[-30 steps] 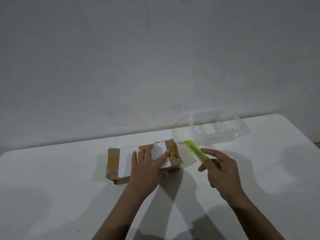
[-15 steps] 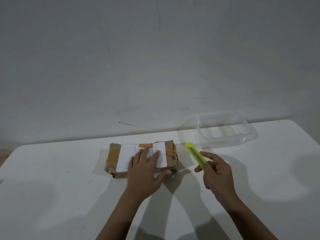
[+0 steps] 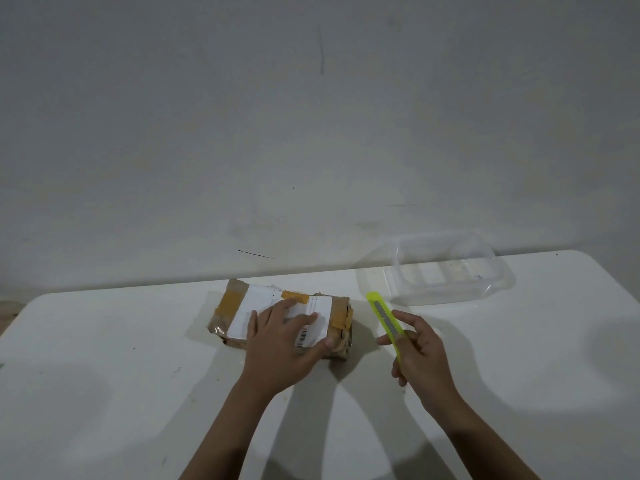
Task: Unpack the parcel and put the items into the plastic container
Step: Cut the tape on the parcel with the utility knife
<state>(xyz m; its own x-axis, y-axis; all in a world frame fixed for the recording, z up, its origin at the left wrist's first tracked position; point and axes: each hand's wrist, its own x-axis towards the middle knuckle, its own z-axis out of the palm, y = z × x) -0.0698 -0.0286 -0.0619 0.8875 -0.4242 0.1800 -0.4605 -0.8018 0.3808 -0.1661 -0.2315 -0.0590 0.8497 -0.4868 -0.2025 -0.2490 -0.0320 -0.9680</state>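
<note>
A brown taped parcel (image 3: 235,306) with a white label lies on the white table (image 3: 104,375), near its far edge. My left hand (image 3: 282,344) rests flat on the parcel's top, fingers straight, thumb against its near right corner. My right hand (image 3: 420,355) holds a yellow-green utility knife (image 3: 382,315) just right of the parcel, its tip pointing away and left. A clear plastic container (image 3: 446,268) stands open at the back right.
A grey wall (image 3: 311,133) rises directly behind the table's far edge. The table's rounded corners show at the left and right. Shadows of my arms fall across the near surface.
My left hand has slid toward the near right of the parcel, thumb now at its corner. The knife hand stays beside the parcel; the view has shifted slightly.
</note>
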